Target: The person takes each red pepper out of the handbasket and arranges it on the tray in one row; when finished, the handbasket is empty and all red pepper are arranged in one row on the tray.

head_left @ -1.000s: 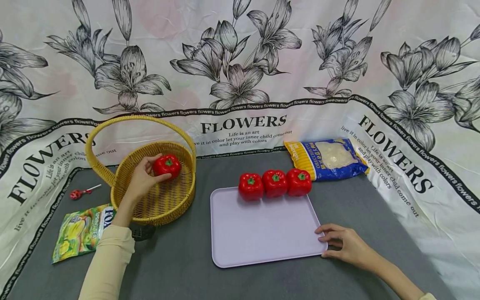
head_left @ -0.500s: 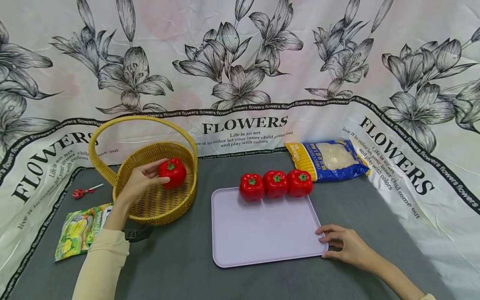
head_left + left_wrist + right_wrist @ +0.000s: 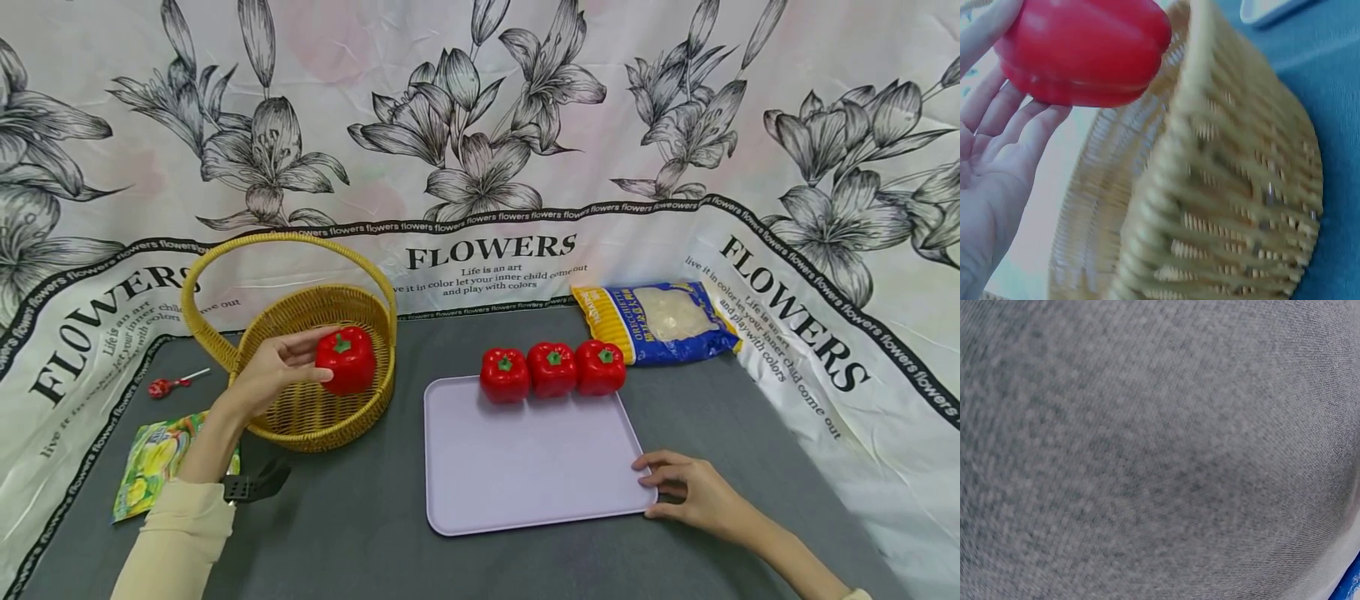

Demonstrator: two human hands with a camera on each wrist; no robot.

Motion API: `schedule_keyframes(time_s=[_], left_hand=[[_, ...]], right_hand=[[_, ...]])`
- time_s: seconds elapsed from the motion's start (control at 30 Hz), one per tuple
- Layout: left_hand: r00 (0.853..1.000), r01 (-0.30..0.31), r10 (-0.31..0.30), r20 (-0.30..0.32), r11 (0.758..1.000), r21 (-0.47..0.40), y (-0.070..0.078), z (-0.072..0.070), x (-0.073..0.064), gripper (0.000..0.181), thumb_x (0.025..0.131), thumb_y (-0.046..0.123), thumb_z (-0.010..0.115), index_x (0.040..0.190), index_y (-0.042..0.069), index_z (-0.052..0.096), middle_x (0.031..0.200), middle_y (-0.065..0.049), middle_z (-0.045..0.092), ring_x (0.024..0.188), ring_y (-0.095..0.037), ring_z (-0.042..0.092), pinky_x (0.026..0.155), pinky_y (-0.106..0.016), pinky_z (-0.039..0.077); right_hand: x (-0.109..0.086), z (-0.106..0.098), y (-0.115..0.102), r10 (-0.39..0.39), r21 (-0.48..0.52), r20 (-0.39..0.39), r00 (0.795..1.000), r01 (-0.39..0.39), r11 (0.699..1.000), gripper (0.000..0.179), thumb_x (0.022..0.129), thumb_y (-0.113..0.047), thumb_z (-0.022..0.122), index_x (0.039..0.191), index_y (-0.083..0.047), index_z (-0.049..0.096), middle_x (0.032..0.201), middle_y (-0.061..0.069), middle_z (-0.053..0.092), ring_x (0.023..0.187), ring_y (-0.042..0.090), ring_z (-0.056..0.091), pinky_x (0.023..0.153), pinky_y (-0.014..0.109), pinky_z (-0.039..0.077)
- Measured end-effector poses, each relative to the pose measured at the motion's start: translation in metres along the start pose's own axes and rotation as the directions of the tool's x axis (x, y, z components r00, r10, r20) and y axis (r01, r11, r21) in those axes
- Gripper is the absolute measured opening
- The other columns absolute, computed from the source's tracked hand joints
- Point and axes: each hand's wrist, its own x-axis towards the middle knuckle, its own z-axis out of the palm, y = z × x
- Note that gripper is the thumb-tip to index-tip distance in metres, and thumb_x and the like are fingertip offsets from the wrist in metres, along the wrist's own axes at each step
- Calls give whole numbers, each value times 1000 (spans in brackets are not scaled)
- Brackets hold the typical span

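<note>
My left hand [image 3: 281, 371] grips a red bell pepper [image 3: 351, 360] with a green stem, between thumb and fingers. The pepper is over the yellow wicker basket [image 3: 309, 437]; in the left wrist view this pepper [image 3: 1088, 53] appears above the basket's woven rim [image 3: 1172, 150]. At the lower right corner of the pale purple tray [image 3: 536, 467], my right hand [image 3: 693, 493] holds the edge, its fingertips over the rim and its thumb at the corner. Another red bell pepper [image 3: 504, 377] sits in a row with two more along the tray's back edge.
A blue and yellow pasta bag [image 3: 660, 323] lies behind the tray on the right. Left of the basket are a red lollipop [image 3: 160, 388] and a green and yellow packet [image 3: 153, 462], partly covered by the left arm. The basket's tall handle [image 3: 288, 237] arches up at the back.
My left hand has brought the bell pepper slightly right and towards me, and it looks larger above the basket. My left forearm has swung left. The right hand stays at the tray corner.
</note>
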Motion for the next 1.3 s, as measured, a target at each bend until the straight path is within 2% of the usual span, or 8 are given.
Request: schedule_keyframes(time_s=[0.2,0.37,0.5,0.67,0.83,1.03,1.3], left_hand=[[998,-22,20,63,999,36,15,16,2,54,86,-7,63,138,0,49,124,5,63,110,-15,63,85,-32,54],[994,-40,37,105,999,30,19,30,9,54,84,-8,65,136,-2,50,125,2,63,111,-17,63,87,-33,53],[989,-29,24,143,999,33,17,45,17,57,83,-5,68,137,-2,49,129,-3,61,113,-18,61,88,-34,53],[979,-9,8,203,1000,3,11,66,32,61,82,-3,71,138,-5,46,134,-15,55,117,-23,58,91,-37,51],[972,-1,4,236,1000,-14,2,84,47,62,80,-1,73,137,-5,48,137,-19,52,121,-27,55,93,-36,50],[974,17,-13,227,1000,-16,-12,103,59,63,81,0,74,138,-4,47,138,-20,51,123,-30,53,96,-34,48],[992,11,-21,127,997,80,-28,119,59,63,82,-2,72,139,1,46,141,-17,47,129,-30,47,102,-34,42]], right_hand=[[-1,-1,1,15,1,5,1000,-15,1000,26,74,-18,83,95,-6,74,110,13,63,105,-1,55,76,16,53],[0,-1,0,22,3,12,1000,-22,1000,27,75,-20,82,96,-6,74,110,14,63,105,0,56,76,16,53],[0,-1,1,-1,11,6,1000,1,1000,26,74,-16,83,95,-4,73,109,15,63,105,0,55,76,16,53],[0,-1,3,-44,23,-4,999,44,999,27,72,-11,84,94,-2,73,109,17,62,106,2,56,76,18,54],[0,-1,4,-36,23,3,999,36,999,27,73,-13,83,95,-2,73,109,17,62,106,1,55,76,18,54],[0,0,3,-27,11,3,1000,27,1000,26,73,-14,83,95,-3,73,109,15,62,106,1,55,76,18,54],[0,1,3,-36,37,-1,999,36,999,27,72,-12,83,94,-1,73,109,17,62,107,0,55,76,18,54]])
